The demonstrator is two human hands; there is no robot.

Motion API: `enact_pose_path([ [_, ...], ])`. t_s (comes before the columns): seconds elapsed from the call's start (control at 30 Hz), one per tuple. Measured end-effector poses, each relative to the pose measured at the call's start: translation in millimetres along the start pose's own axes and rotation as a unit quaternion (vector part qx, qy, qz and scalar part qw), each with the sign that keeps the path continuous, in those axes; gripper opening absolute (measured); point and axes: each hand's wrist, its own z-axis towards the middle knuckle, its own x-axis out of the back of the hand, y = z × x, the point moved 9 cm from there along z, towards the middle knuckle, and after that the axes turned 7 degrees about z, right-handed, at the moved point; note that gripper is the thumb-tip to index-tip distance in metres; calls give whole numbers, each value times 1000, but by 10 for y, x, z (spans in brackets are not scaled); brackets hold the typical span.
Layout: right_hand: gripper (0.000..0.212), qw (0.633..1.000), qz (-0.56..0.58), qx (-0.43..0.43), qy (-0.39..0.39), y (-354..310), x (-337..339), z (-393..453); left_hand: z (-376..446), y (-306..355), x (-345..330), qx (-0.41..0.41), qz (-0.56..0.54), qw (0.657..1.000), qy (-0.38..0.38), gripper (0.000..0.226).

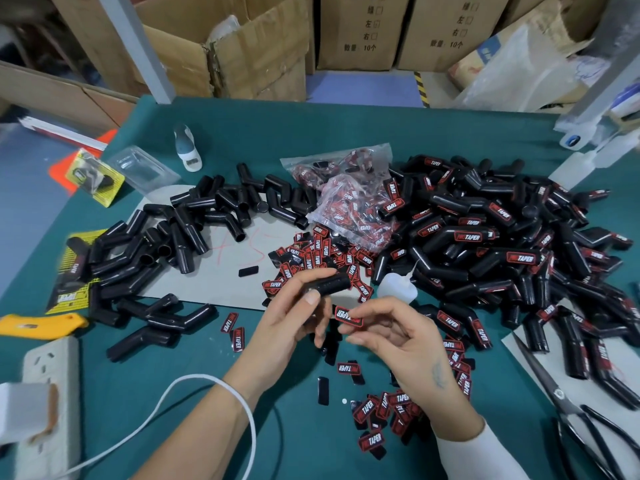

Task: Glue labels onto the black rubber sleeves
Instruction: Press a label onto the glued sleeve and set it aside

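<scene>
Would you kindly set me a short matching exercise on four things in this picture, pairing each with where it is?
Things:
1. Red and black label
2. Scissors
3. Yellow utility knife
4. Glue bottle

Places:
A. At the table's left edge, above the white power strip
B. Pinched in the right hand
C. On the table just beyond the hands, at the foot of the labelled sleeve pile
D. Near the table's right edge

Pairs: 1-B, 2-D, 3-A, 4-C. The left hand holds a black rubber sleeve.
</scene>
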Motion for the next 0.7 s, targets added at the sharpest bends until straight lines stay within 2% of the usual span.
enact_pose_path([
  [0.17, 15, 999, -16, 29, 10, -58, 20, -7, 1, 50, -28, -38, 59, 998, -9, 42],
  [0.33, 33, 995, -68, 69, 6, -118, 36, 2, -1, 58, 25, -50, 84, 995, 33, 27],
  [0.47, 20, 984, -143, 106, -10, -112, 13, -17, 7, 78, 115, -54, 118, 989, 66, 27],
  [0.57, 19, 985, -149, 81, -4, -54, 15, -10, 19, 131, 173, -65, 128, 985, 92, 34],
  [0.7, 13, 977, -169, 131, 5, -115, 20, -10, 13, 165, 208, -69, 109, 985, 116, 45],
])
